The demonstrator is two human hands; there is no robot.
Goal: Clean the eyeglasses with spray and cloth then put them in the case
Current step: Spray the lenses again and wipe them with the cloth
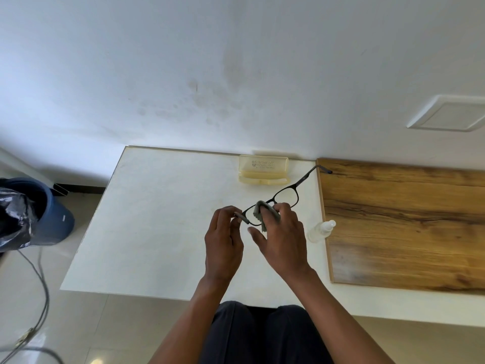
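Overall, a white counter (162,219) is set against the wall, with a wooden board (406,227) laid along its right side. At the counter's back edge, near the board, the case (263,169) is left with its lid up, seemingly so the glasses can be dropped in without a free hand. The glasses (286,197) are held above the counter's middle, temples unfolded, one pointing toward the board's back corner. The left hand (223,248) is pinched on the near end of the frame, apparently to steady it. The right hand (282,240) is curled round the cloth (262,215), which is pressed onto the near lens. The spray (321,231) is lying at the board's left edge, just beside the right hand, probably for easy reach.
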